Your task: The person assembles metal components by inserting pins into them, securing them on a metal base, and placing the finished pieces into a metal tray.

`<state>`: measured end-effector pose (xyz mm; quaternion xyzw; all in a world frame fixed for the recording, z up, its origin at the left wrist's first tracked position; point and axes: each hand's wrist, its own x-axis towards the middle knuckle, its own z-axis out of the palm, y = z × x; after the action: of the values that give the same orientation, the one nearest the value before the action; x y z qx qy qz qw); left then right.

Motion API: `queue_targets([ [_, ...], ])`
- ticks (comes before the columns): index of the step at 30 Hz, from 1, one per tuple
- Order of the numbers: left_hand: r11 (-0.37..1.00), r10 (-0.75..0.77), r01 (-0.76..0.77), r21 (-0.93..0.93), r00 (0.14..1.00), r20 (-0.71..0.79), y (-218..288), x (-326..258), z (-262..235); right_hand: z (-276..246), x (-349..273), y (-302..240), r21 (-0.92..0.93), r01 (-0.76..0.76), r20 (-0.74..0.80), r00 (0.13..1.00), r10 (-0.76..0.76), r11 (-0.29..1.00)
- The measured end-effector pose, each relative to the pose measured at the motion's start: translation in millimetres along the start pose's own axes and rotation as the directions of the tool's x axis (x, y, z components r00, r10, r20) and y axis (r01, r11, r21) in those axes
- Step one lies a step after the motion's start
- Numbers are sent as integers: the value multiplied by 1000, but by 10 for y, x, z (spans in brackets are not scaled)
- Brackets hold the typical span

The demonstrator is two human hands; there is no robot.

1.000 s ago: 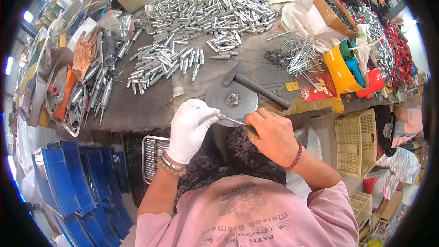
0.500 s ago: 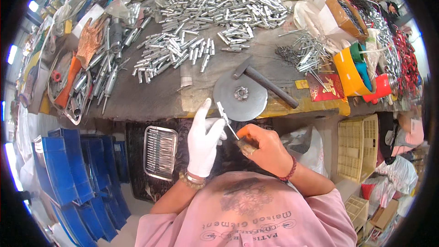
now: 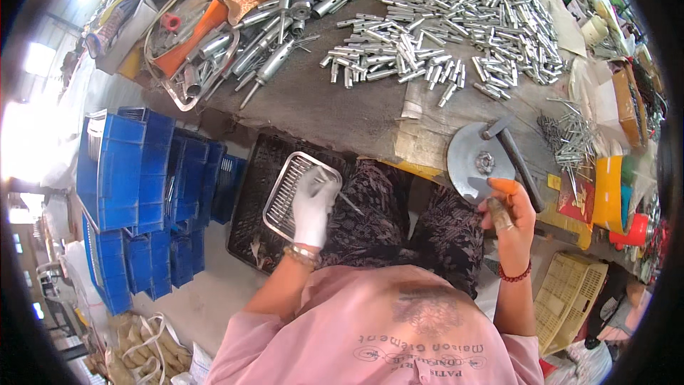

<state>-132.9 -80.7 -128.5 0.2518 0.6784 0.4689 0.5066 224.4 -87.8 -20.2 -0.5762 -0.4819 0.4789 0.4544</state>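
Note:
My left hand [image 3: 313, 196], in a white glove, is closed around a slim metal rod [image 3: 349, 202] whose thin end sticks out to the right. It hovers over a shiny metal tray [image 3: 273, 217] holding rows of similar slim metal pieces; the glove hides part of them. Bare and slightly curled, my right hand [image 3: 511, 210] is at the near right edge of a round grey metal disc [image 3: 462, 153] on the bench. Its thumb and forefinger look apart, with nothing visible between them. A brownish covering wraps one finger. Beside the disc lies a hammer [image 3: 519, 160].
A large heap of silver metal tubes [image 3: 477, 14] covers the far bench [image 3: 292, 107]. Tools and an orange-handled item [image 3: 191, 39] lie at left. Blue bins [image 3: 135, 178] stack at the lower left. A black crate [image 3: 246, 199] supports the tray. A yellow container [image 3: 609, 189] stands right.
My left hand has moved left from the disc's near edge to above the tray, carrying the rod. My right hand has let go of the rod and risen toward the disc. The view has turned left.

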Motion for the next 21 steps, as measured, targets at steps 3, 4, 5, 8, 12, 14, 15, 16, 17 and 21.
queue_targets([
  [3,990,-143,142,-16,975,-169,-728,507,-476,-43,29,54,10,-5,6,1000,5,1000],
  [4,989,-145,145,-15,975,-169,-921,676,-582,-45,19,51,2,2,8,1000,-2,1000],
  [5,989,-145,146,-8,970,-196,-1110,851,-662,-37,11,60,-1,-1,4,1000,1,1000],
  [8,996,-61,75,40,960,-272,-1642,1395,-944,0,4,66,24,6,-10,1000,-5,1000],
  [12,985,42,21,173,934,-355,-1931,1887,-993,-3,-20,67,38,22,-18,1000,-22,999],
  [14,948,84,46,314,918,-387,-1980,2051,-1001,-4,-27,79,31,18,-30,999,-17,999],
  [15,948,84,45,314,920,-384,-1978,2107,-983,-9,-26,82,35,20,-30,999,-19,999],
  [16,953,57,70,296,915,-399,-1980,2145,-983,-10,-26,90,41,21,-26,999,-20,999],
  [17,956,31,96,279,908,-417,-1985,2165,-1005,-5,-29,103,44,19,-23,1000,-18,999],
  [21,914,89,85,397,913,-399,-1854,2147,-933,9,2,123,58,26,-8,1000,-26,998],
])
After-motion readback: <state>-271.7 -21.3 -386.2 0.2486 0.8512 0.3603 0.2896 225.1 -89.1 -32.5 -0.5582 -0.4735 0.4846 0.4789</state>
